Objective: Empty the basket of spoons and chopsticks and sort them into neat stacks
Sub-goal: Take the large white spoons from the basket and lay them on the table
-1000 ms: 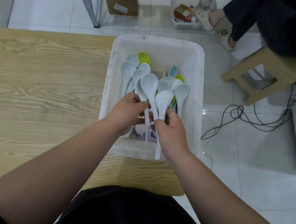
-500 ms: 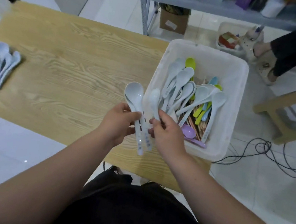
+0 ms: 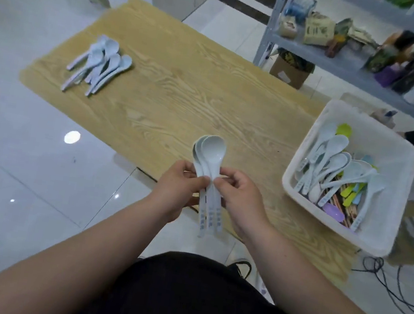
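The stack of white plastic soup spoons [image 3: 210,154] has left the rim of the white plastic basket [image 3: 390,184], where the hands were working half a second earlier, and is now held above the near edge of the light wooden table [image 3: 183,94]. The spoons are nested bowl in bowl, bowls pointing away from the person, and three handles fan out below the hands.

The left hand [image 3: 176,190] grips the handles from the left with curled fingers. The right hand [image 3: 240,202] pinches them from the right between thumb and fingertips.

The basket stands at the right end of the table. It contains more white spoons, brown wooden chopsticks [image 3: 339,200], a lime-green spoon [image 3: 344,129] and a purple spoon [image 3: 333,212].

A loose pile of sorted white spoons [image 3: 98,65] lies near the far left corner of the table, well apart from the hands.
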